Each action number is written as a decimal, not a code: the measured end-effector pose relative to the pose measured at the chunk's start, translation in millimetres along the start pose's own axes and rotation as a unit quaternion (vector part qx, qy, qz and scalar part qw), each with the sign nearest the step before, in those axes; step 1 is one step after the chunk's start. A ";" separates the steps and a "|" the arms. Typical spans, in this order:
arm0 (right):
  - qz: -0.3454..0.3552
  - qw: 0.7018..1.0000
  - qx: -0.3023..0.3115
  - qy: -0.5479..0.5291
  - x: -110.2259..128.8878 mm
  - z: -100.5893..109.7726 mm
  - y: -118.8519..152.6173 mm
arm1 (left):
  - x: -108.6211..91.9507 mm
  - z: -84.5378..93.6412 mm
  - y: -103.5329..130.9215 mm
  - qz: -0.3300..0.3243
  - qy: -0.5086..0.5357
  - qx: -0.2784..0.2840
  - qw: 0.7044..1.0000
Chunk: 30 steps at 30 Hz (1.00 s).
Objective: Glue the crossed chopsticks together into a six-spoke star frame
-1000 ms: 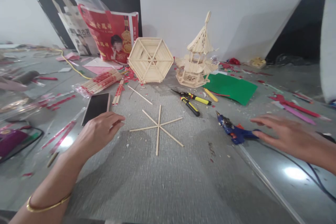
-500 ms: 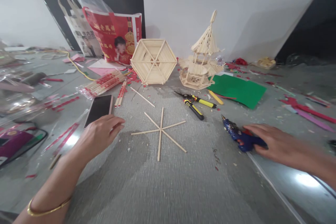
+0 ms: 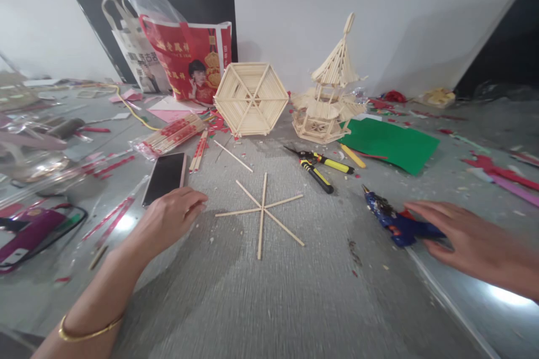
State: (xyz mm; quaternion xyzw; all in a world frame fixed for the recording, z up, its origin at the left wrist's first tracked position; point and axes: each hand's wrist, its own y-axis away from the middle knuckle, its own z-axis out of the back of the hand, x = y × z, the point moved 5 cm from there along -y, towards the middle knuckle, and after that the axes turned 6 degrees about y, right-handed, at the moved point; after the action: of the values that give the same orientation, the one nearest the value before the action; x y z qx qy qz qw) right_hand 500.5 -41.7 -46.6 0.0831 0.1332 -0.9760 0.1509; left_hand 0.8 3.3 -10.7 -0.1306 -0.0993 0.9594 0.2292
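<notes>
The grey, fine-ribbed flat tabletop [image 3: 311,297] carries crossed thin pale wooden sticks [image 3: 263,208] centrally and a flat green rectangular sheet [image 3: 391,145] far right.

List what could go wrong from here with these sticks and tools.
The glue gun lies with its metal nozzle bare, and the right hand is at its handle; if it is hot, the tip could burn fingers. The crossed sticks lie flat near the left hand, so a nudge might shift them. The cutters lie with handles spread and might get knocked.

Green sheet [image 3: 393,143], black-and-yellow pliers [image 3: 322,168], blue glue gun [image 3: 396,221]
</notes>
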 end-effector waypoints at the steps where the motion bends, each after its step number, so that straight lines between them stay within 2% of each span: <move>1: 0.008 1.000 -0.002 0.001 0.7 0.5 0.4 | -0.7 0.2 0.1 0.000 0.001 0.001 1.000; 5: 0.034 0.999 -0.012 0.014 1.3 3.9 1.0 | -2.6 0.7 -0.1 -0.015 0.005 -0.001 1.000; 13: -0.005 0.998 0.057 0.018 1.5 13.3 -4.0 | 0.3 -2.1 0.2 -0.031 0.010 -0.009 0.999; 22: 0.010 0.997 0.078 0.002 2.0 3.5 -5.0 | -0.8 -2.4 1.0 -0.030 0.011 -0.003 0.999; 30: 0.008 0.994 0.110 0.001 8.5 11.1 -9.4 | -4.6 -2.2 0.9 -0.024 0.009 0.016 1.000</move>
State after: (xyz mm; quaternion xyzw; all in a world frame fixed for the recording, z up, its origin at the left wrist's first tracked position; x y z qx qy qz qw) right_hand 488.2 -38.6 -35.6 0.1011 0.0245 -0.9834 0.1488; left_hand 5.0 0.7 -12.1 -0.1335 -0.0849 0.9538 0.2555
